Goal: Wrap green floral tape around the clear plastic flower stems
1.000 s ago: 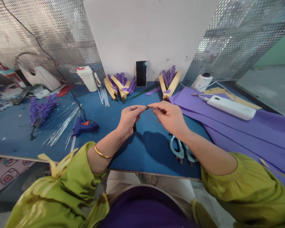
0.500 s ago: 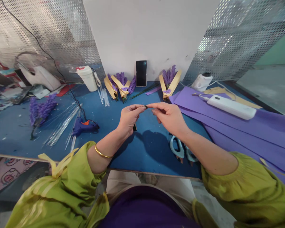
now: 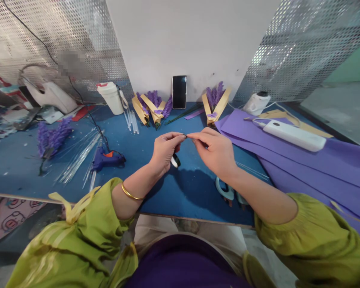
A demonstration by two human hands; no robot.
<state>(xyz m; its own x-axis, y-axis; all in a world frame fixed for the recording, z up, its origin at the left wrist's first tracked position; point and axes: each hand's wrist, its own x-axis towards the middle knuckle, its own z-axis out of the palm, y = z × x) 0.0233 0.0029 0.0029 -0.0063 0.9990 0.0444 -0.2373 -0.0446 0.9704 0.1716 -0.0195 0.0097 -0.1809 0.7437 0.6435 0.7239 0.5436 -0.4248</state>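
My left hand (image 3: 167, 150) is closed, its thumb and forefinger pinching a tiny dark strip. A small roll of dark tape with a white core (image 3: 174, 161) shows under its fingers. Meeting it tip to tip, my right hand (image 3: 214, 150) is closed in a pinch too. Thin pale wires (image 3: 253, 171) stick out behind the right hand toward the lower right; their other ends are hidden by the fingers. Both hands are above the blue table. Light-blue scissors (image 3: 225, 190) lie beneath my right wrist, partly covered by it.
A blue glue gun (image 3: 106, 159), loose clear wires (image 3: 78, 160) and purple flowers (image 3: 52, 138) lie left. Behind stand a white cup (image 3: 111, 98), paper-wrapped bouquets (image 3: 153, 110), another bouquet (image 3: 214, 104) and a phone (image 3: 179, 92). Purple sheets (image 3: 312, 168) and a white power bank (image 3: 294, 135) are right.
My right hand has turned slightly, and thin wires now show behind it. More of the tape roll with its white core is visible under my left hand.
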